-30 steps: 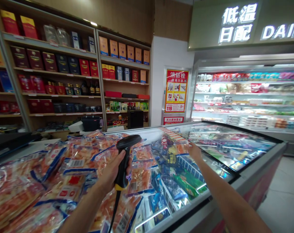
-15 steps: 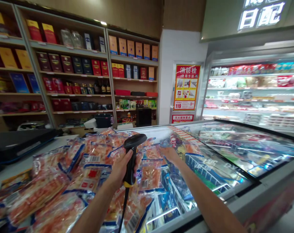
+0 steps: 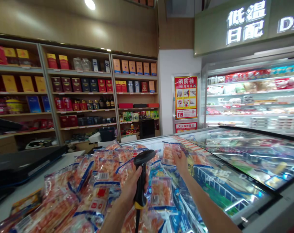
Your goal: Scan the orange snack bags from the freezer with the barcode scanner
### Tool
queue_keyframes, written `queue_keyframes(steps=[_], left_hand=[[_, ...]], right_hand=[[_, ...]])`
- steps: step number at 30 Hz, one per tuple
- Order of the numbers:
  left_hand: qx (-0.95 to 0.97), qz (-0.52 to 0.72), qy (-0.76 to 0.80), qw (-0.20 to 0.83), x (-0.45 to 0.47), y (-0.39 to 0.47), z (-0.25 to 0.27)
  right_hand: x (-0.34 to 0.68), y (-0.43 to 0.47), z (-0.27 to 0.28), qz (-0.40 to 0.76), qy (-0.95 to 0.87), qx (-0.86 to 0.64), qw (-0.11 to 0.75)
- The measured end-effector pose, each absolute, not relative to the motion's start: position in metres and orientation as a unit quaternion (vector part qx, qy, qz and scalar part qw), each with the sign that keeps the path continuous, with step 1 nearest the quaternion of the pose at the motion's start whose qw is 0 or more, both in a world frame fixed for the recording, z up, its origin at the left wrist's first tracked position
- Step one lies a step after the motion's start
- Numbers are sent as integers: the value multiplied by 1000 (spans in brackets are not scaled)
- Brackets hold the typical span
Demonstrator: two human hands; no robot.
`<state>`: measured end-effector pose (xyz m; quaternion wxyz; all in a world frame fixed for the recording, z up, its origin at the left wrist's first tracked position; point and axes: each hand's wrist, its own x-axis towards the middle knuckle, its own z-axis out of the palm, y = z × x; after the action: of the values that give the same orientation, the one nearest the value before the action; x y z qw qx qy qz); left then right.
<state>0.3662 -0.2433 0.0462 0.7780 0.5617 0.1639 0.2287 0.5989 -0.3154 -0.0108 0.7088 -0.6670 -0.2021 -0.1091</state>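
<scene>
In the head view, my left hand (image 3: 132, 187) is wrapped round the grip of a black barcode scanner (image 3: 143, 158) with a yellow band at its base, where a cable hangs down. My right hand (image 3: 181, 161) pinches the right side of a clear, blue-edged food packet (image 3: 170, 152) with orange-pink contents, held upright over the freezer's left part. Just below, another such packet (image 3: 160, 192) lies with its barcode facing up. Many similar packets (image 3: 104, 171) are heaped to the left of the scanner.
A glass-topped chest freezer (image 3: 224, 174) stretches to the right, with wire baskets under the glass. On the left, a black flat case (image 3: 27, 165) rests on a white counter. Behind stand shelves of boxed goods (image 3: 82, 84) and a lit refrigerated display (image 3: 253, 94).
My right hand has lifted a packet upright from the pile. The view has tilted up and shifted, and the scanner stays in my left hand.
</scene>
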Motion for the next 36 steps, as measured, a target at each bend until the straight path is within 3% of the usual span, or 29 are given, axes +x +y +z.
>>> queue_keyframes(steps=[11, 19, 30, 36], left_hand=[[608, 154, 147, 765, 366, -251, 46], [608, 178, 143, 760, 366, -251, 45], [615, 250, 190, 723, 365, -241, 49], [612, 246, 207, 723, 364, -243, 51]], right_hand=[[618, -328, -2, -169, -128, -722, 659], [622, -329, -6, -173, -138, -736, 639], [682, -364, -10, -190, -156, -887, 391], [691, -385, -6, -244, -141, -898, 337]])
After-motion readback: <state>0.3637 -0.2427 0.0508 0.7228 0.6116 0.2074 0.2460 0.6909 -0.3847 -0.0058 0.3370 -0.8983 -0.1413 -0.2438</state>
